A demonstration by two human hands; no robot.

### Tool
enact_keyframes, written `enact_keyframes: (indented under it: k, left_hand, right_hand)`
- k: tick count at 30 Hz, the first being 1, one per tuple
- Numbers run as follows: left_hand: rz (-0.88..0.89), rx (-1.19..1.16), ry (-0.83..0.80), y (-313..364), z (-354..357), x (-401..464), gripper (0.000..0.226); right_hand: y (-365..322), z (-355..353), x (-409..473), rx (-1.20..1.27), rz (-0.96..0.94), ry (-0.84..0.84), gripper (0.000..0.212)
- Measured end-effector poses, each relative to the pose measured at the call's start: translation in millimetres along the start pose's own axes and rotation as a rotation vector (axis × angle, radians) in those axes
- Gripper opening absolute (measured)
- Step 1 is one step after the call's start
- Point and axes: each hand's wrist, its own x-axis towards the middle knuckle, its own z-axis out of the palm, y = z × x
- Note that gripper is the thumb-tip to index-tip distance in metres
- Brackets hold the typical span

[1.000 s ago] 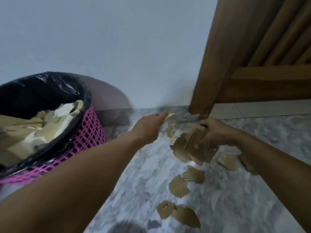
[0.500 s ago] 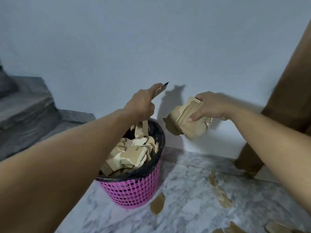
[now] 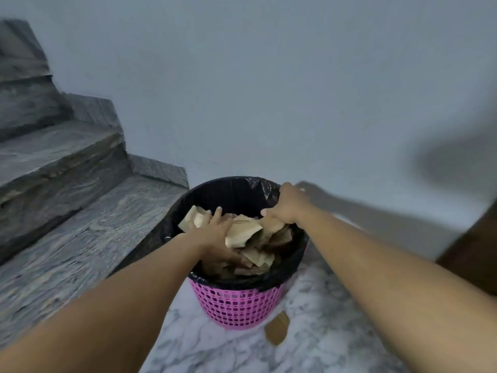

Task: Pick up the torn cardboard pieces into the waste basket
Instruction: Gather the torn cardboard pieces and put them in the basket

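The pink mesh waste basket [image 3: 236, 305] with a black bag liner stands on the marble floor, filled to near its rim with torn cardboard pieces [image 3: 244, 232]. My left hand [image 3: 215, 232] lies flat on the pile inside, fingers spread. At the basket's right rim, my right hand [image 3: 286, 208] is closed around a bunch of cardboard pieces that rests on the pile. One loose cardboard piece [image 3: 277, 331] lies on the floor just right of the basket's base.
Grey stone stairs [image 3: 67, 200] rise on the left, close against the basket. A plain wall stands behind it. A dark wooden door frame [image 3: 473, 254] is at the right edge. White marble floor [image 3: 322, 340] surrounds the basket.
Both hands came from the floor by the door frame to above the basket, then down into it. The right hand's bunch now rests on the pile, and the left hand has flattened out.
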Motion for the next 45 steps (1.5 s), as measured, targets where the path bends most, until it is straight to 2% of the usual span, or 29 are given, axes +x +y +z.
enact_keyframes:
  k: [3,5,9,11,13,15,18,21,24,29,31,34,37,39,41,45]
  left_hand:
    - [-0.066,-0.006,-0.061,-5,13,4,0.107]
    - [-0.111,-0.039,-0.1,-7,19,10,0.106]
    - [-0.15,-0.062,-0.212,-10,33,24,0.11]
    - [-0.173,-0.004,-0.282,-12,40,29,0.107]
    - [-0.186,0.049,-0.35,-13,44,34,0.096]
    - [-0.188,0.06,-0.397,-11,44,37,0.089]
    - [-0.175,0.078,-0.419,-9,41,38,0.094]
    - [-0.163,0.085,-0.463,-9,40,38,0.095]
    - [-0.152,0.115,-0.464,-8,42,38,0.093]
    - [-0.171,-0.007,-0.398,-2,30,30,0.089]
    - [-0.177,0.017,-0.342,4,18,28,0.077]
    - [-0.157,0.195,-0.169,20,2,29,0.048]
    - [-0.069,0.074,0.024,47,-16,27,0.026]
    - [-0.014,-0.019,0.154,71,-28,24,0.027]
    - [0.027,-0.091,0.272,99,-38,20,0.026]
    - [0.161,-0.213,0.378,152,-46,12,0.018]
  right_hand:
    - [11,17,-1,-0.127,-0.044,-0.031,0.057]
    - [17,28,-2,-0.259,-0.081,-0.161,0.051]
    - [25,58,12,-0.6,-0.208,-0.335,0.073]
    - [26,73,20,-0.689,-0.221,-0.328,0.068]
    - [30,90,27,-0.692,-0.203,-0.323,0.059]
    - [35,105,33,-0.63,-0.178,-0.317,0.062]
    - [38,118,42,-0.587,-0.096,-0.362,0.059]
    - [36,121,48,-0.506,-0.066,-0.285,0.048]
    - [34,123,49,-0.562,-0.119,-0.303,0.043]
    - [27,89,34,-0.603,-0.189,-0.3,0.042]
    - [29,66,27,-0.571,-0.23,-0.252,0.037]
    - [36,33,20,-0.37,-0.276,-0.164,0.026]
    - [50,-2,11,-0.001,-0.209,-0.065,0.019]
    - [66,-26,0,0.184,-0.154,-0.021,0.014]
    - [90,-45,-11,0.237,-0.111,-0.018,0.012]
    - [148,-69,-30,0.244,-0.028,0.0,0.012]
